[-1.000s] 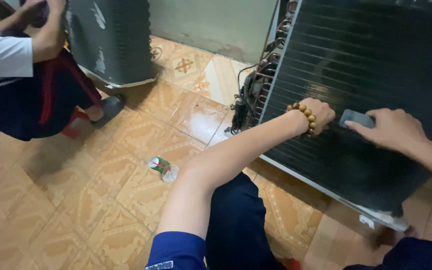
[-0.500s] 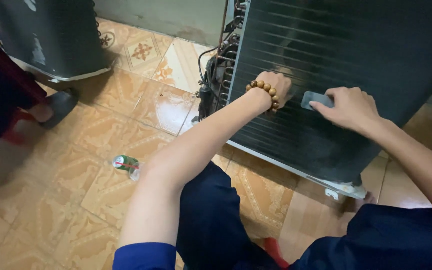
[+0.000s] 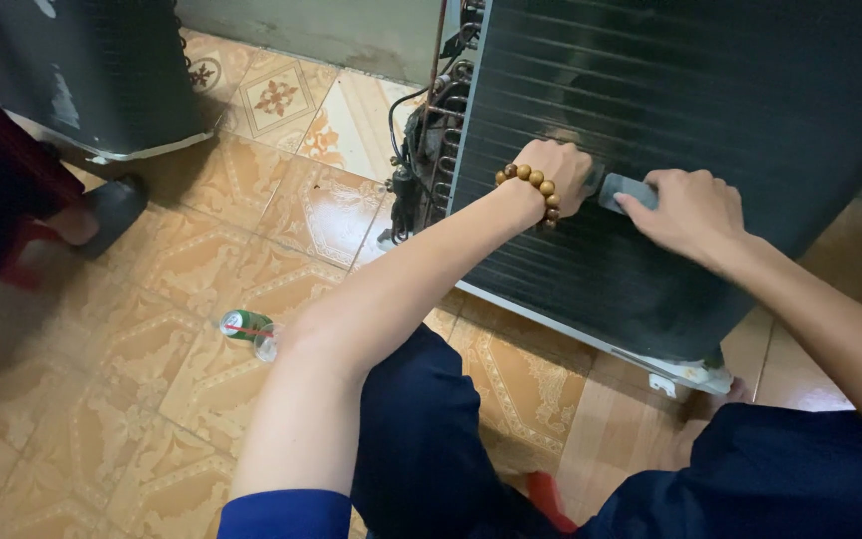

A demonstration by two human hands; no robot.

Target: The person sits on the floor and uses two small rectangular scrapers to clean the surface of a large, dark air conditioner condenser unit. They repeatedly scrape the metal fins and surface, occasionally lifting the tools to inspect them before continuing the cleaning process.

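Observation:
A black air-conditioner outdoor unit (image 3: 710, 130) stands on the tiled floor with its finned coil facing me. My left hand (image 3: 556, 172), with a wooden bead bracelet (image 3: 529, 184) on the wrist, is closed into a fist and pressed against the fins. Right beside it, my right hand (image 3: 685, 208) grips a small grey tool (image 3: 627, 190) held flat on the coil. Copper pipes and wires (image 3: 423, 150) show at the unit's open left end.
A second dark unit (image 3: 82, 70) stands at the upper left. Another person's dark shoe (image 3: 112, 210) and clothing are at the left edge. A small green and clear bottle (image 3: 248, 329) lies on the tiles near my left elbow. My knees in dark blue trousers fill the bottom.
The view has shifted, so the coil unit sits more central and the other person has slid mostly out at the left. Both hands stay on the fins, close together.

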